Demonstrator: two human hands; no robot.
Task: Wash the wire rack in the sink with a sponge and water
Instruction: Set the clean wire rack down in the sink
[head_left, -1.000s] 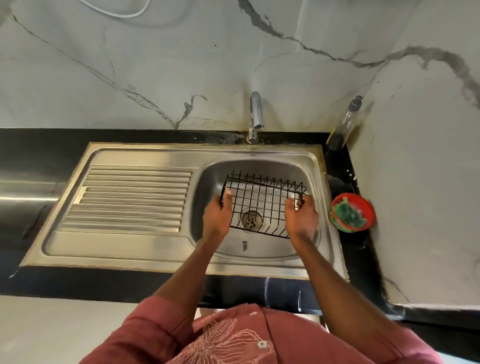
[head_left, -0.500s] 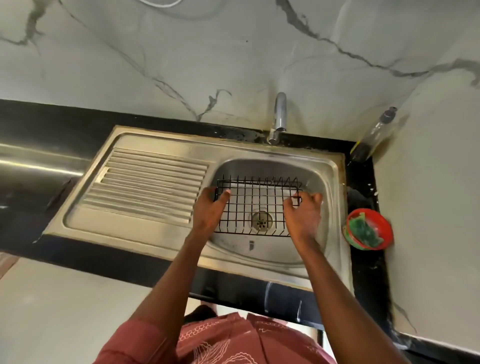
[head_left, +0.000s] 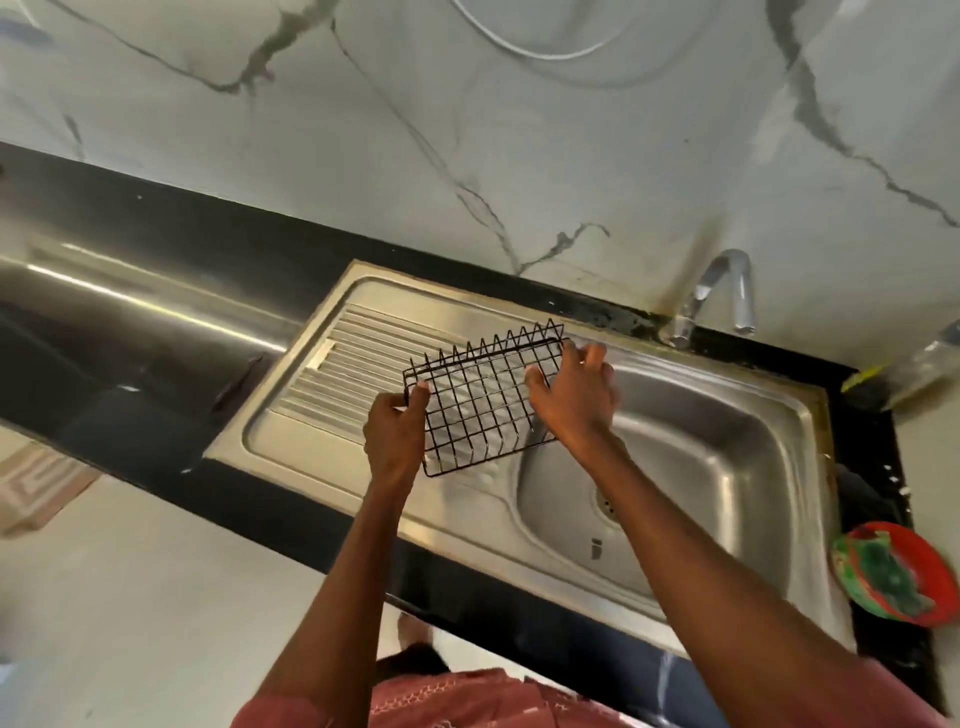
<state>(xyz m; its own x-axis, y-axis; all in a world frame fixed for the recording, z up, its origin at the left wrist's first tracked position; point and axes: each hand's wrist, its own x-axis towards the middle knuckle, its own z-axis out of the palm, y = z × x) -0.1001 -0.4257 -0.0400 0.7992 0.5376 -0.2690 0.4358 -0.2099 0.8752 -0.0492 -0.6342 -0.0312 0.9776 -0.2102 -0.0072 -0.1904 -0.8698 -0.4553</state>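
A black wire rack (head_left: 483, 400) is held in the air over the ridged drainboard (head_left: 343, 364), just left of the steel sink basin (head_left: 727, 467). My left hand (head_left: 397, 431) grips the rack's left edge. Gripping the right edge is my right hand (head_left: 571, 400), its fingers curled over the rim. The basin holds nothing and its drain (head_left: 605, 501) partly shows beside my right forearm. A green sponge (head_left: 893, 577) lies in a red bowl (head_left: 935, 551) on the black counter at the far right. The tap (head_left: 727, 291) stands behind the basin with no water running.
A clear bottle (head_left: 924, 369) leans in the right corner against the marble wall. Black countertop (head_left: 130, 374) stretches to the left of the sink unit. A white cable (head_left: 519, 47) hangs on the wall above.
Both hands have lifted the rack out of the basin and carried it left over the drainboard. The camera view has swung to the left.
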